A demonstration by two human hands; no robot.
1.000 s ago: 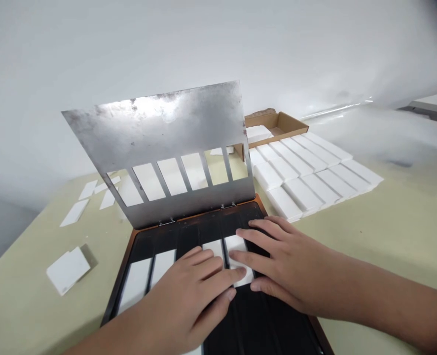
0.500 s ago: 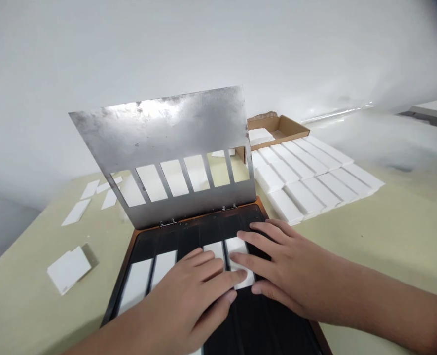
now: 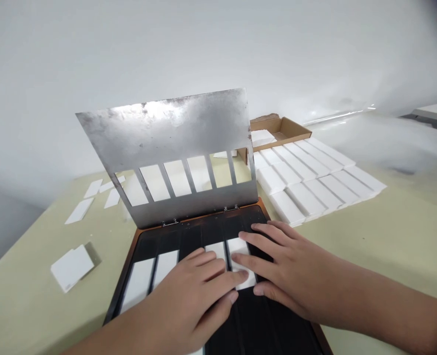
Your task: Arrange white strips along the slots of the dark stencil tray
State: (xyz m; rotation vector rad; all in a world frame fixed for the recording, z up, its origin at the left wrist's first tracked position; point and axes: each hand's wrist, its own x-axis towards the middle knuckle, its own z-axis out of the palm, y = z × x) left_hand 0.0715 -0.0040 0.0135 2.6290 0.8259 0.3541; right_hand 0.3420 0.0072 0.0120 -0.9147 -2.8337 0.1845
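Several white cards lie in slots of a black tray (image 3: 195, 232), behind which a slotted metal plate (image 3: 189, 133) stands raised on hinges. My left hand (image 3: 203, 288) rests over the tray, its index fingertip on the rightmost card (image 3: 239, 246). That hand's other fingers are bent above the neighbouring card (image 3: 215, 250). Spread out, my right hand (image 3: 277, 259) has fingertips on the rightmost card and its right edge. Two more cards, the left one (image 3: 139, 281) and another (image 3: 166, 264), lie left of my left hand, partly hidden by my forearm.
Stacked white cards (image 3: 314, 180) fill rows on the green table (image 3: 381, 241) at the right. Behind them stands an open cardboard box (image 3: 294, 129) with white cards inside. A small white card stack (image 3: 72, 268) and loose cards (image 3: 80, 211) lie at the left.
The whole view has shifted slightly, so things appear a little further right. Both hands keep the same pose on the card and tray.
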